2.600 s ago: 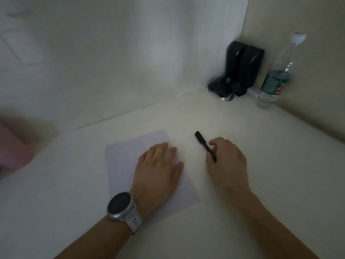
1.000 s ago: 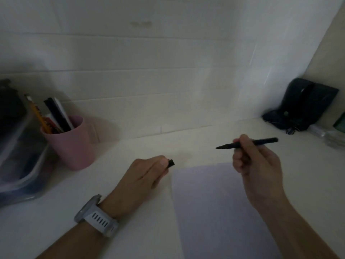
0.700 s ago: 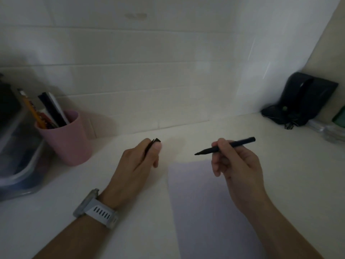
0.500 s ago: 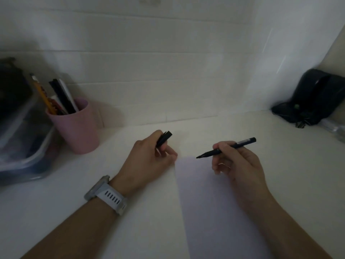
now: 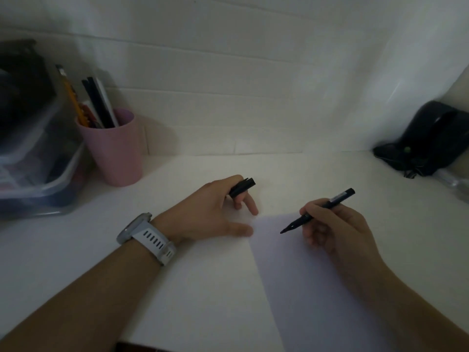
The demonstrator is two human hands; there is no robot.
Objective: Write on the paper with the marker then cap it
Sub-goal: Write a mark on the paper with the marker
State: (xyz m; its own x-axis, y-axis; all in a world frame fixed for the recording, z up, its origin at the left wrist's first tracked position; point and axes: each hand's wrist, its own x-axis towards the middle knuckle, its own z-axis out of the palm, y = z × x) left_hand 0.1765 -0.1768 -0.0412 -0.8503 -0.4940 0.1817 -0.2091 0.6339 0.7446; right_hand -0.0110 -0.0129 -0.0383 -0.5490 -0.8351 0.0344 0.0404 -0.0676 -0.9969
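Note:
A pale sheet of paper [image 5: 299, 280] lies on the white desk, running from the middle toward the lower right. My right hand [image 5: 335, 227] holds the uncapped black marker [image 5: 318, 210] in a writing grip, its tip pointing down-left just above the paper's upper part. My left hand [image 5: 215, 212] rests on the desk left of the paper, its thumb tip at the paper's edge. The black cap [image 5: 242, 186] is pinched between its upper fingers. No writing shows on the paper.
A pink cup [image 5: 114, 151] with pencils and pens stands at the back left, beside a clear plastic bin [image 5: 38, 158]. A black object with cables [image 5: 429, 141] sits in the back right corner. The desk's front edge runs along the bottom.
The marker tip has dropped toward the paper. My left hand with the cap has settled next to the sheet, its fingers spread.

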